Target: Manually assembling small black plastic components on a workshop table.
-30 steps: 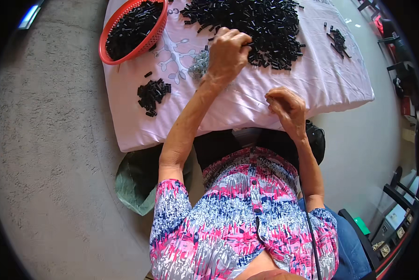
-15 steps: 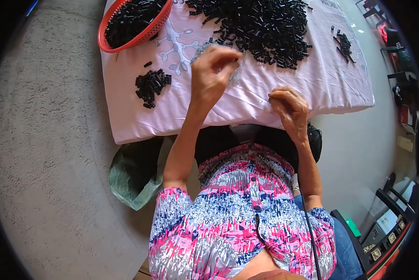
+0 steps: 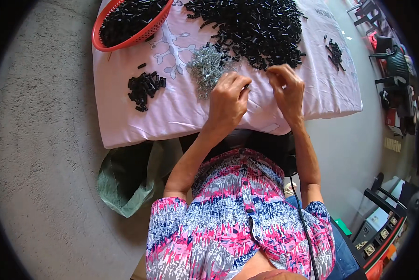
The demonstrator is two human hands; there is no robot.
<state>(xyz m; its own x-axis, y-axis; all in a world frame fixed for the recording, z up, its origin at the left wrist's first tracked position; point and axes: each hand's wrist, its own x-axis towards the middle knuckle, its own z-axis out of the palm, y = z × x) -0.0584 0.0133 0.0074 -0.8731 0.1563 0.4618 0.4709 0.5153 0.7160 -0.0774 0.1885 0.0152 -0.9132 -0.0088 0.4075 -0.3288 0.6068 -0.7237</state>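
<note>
On the pink cloth-covered table, my left hand (image 3: pixel 229 99) is closed in a pinch beside a heap of thin silvery pieces (image 3: pixel 206 68). A small black piece (image 3: pixel 248 86) shows at its fingertips. To its right, my right hand (image 3: pixel 287 89) is bent with fingertips pressed together at the near edge of a large pile of short black tubes (image 3: pixel 260 32); whatever sits in that pinch is too small or hidden to make out. A smaller group of black tubes (image 3: pixel 145 89) lies left of the silvery heap.
A red plastic basket (image 3: pixel 97 39) full of black pieces stands at the table's far left. Several black pieces (image 3: pixel 335 54) lie near the right edge. Below the table's left front corner is an open green sack (image 3: pixel 118 198). Chairs (image 3: pixel 396 63) stand off to the right.
My left hand has come down and right, uncovering the silvery heap. My right hand has moved up to the near edge of the big black pile. The view has shifted slightly.
</note>
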